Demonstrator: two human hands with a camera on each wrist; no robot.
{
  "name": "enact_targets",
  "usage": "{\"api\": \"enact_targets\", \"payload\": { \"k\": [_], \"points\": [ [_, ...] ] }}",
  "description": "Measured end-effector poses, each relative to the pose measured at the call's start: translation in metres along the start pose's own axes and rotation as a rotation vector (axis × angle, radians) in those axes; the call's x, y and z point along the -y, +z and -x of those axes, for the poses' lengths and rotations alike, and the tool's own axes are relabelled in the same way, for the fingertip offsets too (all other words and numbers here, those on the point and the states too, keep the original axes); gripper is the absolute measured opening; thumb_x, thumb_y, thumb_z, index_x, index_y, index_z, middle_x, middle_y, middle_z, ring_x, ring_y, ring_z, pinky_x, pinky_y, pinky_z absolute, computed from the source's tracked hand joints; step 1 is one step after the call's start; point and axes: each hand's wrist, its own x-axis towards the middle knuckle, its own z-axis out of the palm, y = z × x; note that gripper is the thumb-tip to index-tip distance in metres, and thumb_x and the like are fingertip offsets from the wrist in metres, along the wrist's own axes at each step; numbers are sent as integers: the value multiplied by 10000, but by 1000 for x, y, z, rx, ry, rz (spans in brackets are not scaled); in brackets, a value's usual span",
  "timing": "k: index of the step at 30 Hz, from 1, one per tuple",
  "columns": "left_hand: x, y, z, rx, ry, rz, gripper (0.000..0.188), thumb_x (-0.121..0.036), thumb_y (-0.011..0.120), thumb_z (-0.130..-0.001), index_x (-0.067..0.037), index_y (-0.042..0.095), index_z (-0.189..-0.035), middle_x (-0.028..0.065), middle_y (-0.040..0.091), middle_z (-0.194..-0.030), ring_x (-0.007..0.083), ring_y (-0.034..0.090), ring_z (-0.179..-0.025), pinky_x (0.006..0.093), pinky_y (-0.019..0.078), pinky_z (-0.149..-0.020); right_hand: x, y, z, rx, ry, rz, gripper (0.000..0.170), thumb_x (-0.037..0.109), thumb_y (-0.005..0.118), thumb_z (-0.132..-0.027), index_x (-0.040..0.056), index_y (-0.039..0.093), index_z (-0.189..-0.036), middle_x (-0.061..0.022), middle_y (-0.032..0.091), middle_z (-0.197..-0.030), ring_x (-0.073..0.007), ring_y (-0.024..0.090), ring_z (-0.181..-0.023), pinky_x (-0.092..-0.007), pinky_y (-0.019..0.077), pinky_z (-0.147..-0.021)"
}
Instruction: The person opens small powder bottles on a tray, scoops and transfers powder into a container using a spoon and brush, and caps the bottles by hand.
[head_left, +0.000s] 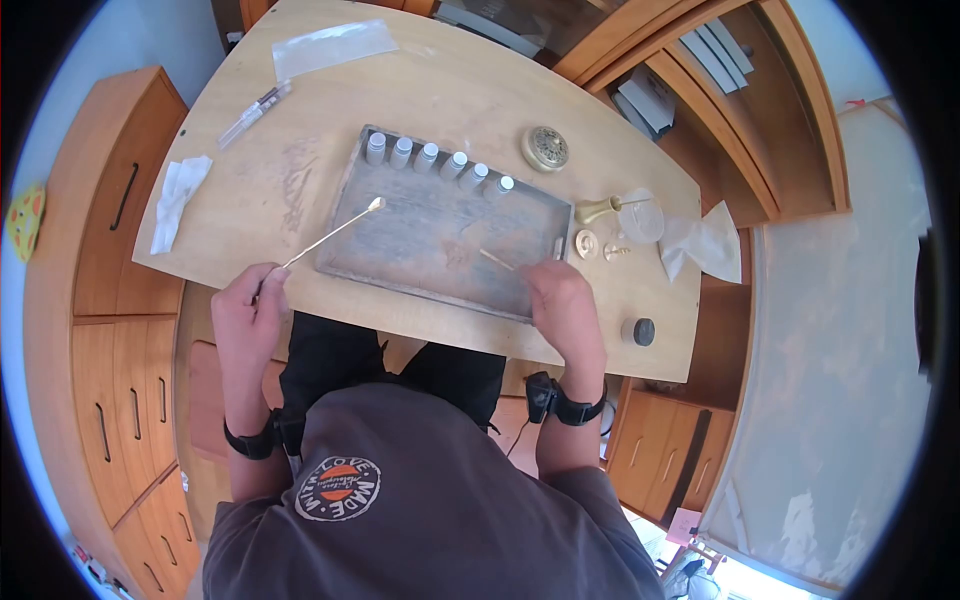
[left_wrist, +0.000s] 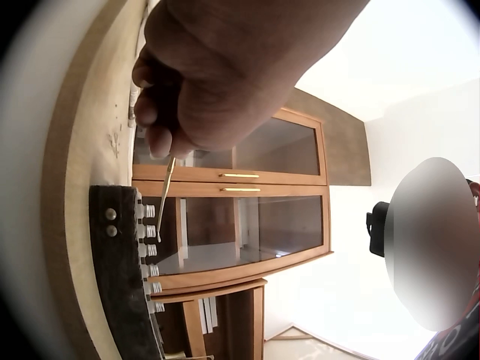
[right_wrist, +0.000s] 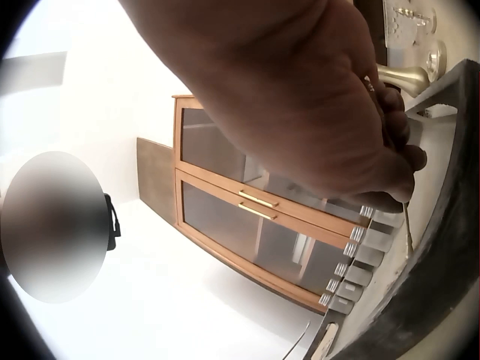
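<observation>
My left hand (head_left: 250, 312) pinches the end of a thin gold-coloured long-handled spoon (head_left: 330, 233), its small bowl over the left part of a dark wooden tray (head_left: 400, 283). In the left wrist view the spoon (left_wrist: 165, 199) points down from the fingertips. My right hand (head_left: 562, 308), above the tray's near right corner, grips a slender metal tool (head_left: 497, 260). Its thin end (right_wrist: 408, 229) reaches toward the tray floor in the right wrist view; the rest is hidden by the fingers. Several small white-capped bottles (head_left: 426, 157) stand in a row along the tray's far side.
Right of the tray stand a brass vase (head_left: 598, 210), small brass pieces (head_left: 587, 244) and a clear cup (head_left: 641, 215). A round pierced brass burner (head_left: 545, 148) sits behind it, a dark-lidded jar (head_left: 638, 332) at right. Leftward lie a tissue (head_left: 180, 203) and pens (head_left: 254, 115).
</observation>
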Motion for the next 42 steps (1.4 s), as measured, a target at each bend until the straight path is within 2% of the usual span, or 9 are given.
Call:
{"api": "enact_targets", "payload": {
  "k": [3,7,9,13,22,25,31,37,42],
  "points": [
    [0,1,0,-21,2,18,168,-119,605,-937,30,666,-887,26,530,-551,55,473,-516,232,381,-494,13,-2,2,-23,-38,-35,189,-47,569,-700,5,662,-856,-161,586,-749,-358,587,-754,-435,490,-692],
    [2,2,-1,-12,2,9,166,-115,604,-940,31,664,-890,26,528,-552,56,475,-520,232,380,-497,9,-12,8,-124,1,-10,174,-48,577,-715,1,660,-859,-161,577,-742,-356,583,-749,-437,482,-684],
    [1,3,-1,-12,7,10,168,-117,602,-941,32,664,-891,26,530,-553,57,476,-520,233,379,-496,-4,-12,14,-215,149,48,164,-51,578,-737,8,662,-865,-162,565,-735,-359,577,-737,-438,473,-671],
    [0,3,-1,-3,3,10,177,-123,598,-946,33,664,-894,27,536,-557,58,481,-522,235,378,-496,-17,-9,19,-215,231,176,107,-40,586,-750,5,642,-830,-165,562,-734,-364,577,-738,-437,473,-666],
    [-2,2,0,2,-12,5,183,-130,599,-946,32,666,-897,23,533,-560,59,480,-527,235,378,-497,17,-6,15,-92,58,30,22,-20,599,-742,-12,592,-761,-169,572,-744,-368,585,-742,-440,476,-669],
    [-1,1,0,-15,8,-10,187,-134,598,-947,32,666,-897,23,531,-559,59,476,-525,234,375,-496,22,-9,12,-106,47,-31,52,-19,602,-743,-10,612,-793,-170,569,-744,-368,584,-741,-442,476,-667],
    [3,2,0,-6,14,-3,191,-140,601,-946,34,664,-896,25,533,-559,60,477,-523,234,377,-495,-10,-6,-4,-179,148,108,143,-25,600,-752,6,662,-877,-165,598,-774,-368,596,-756,-442,487,-666],
    [-1,0,3,-17,0,15,192,-140,604,-945,36,661,-892,25,529,-561,60,482,-526,234,382,-497,-7,6,-15,-167,-15,19,170,-35,584,-756,17,680,-887,-164,608,-791,-363,611,-783,-432,500,-686],
    [0,-1,3,-16,2,13,188,-135,605,-942,38,662,-894,29,530,-558,62,486,-525,233,382,-497,11,-1,-11,0,-14,-31,166,-36,596,-744,5,676,-883,-159,601,-774,-357,603,-779,-427,497,-694]
  ]
}}
